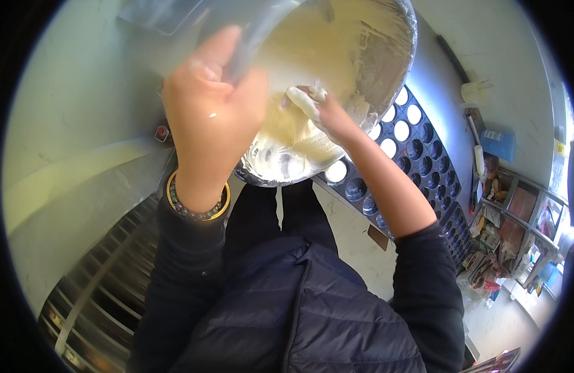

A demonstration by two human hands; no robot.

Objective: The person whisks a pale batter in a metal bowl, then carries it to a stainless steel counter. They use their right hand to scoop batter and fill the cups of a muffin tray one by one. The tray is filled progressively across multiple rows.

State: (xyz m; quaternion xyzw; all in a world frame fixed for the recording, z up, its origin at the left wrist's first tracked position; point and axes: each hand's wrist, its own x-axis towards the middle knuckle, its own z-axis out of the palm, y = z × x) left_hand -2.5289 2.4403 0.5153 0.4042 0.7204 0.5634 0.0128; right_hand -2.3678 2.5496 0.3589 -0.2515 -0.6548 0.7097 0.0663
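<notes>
A large metal mixing bowl (410,42) is tilted in front of me, with pale, creamy batter (310,42) inside and smeared up its wall. My left hand (212,102) grips the bowl at its left side, on a blurred grey part that may be the rim or a handle. A fleck of batter sits on the back of that hand. Inside the bowl is my right hand (322,105), its fingers coated with batter and partly curled. Whether those fingers close on anything is not clear.
To the right lies a dark baking mould tray (417,149) with round cups, several filled white. Beyond it are a blue container (497,144) and a cluttered metal rack (520,210). A slatted metal rack (105,289) stands at lower left. A small red-capped bottle (161,134) is nearby.
</notes>
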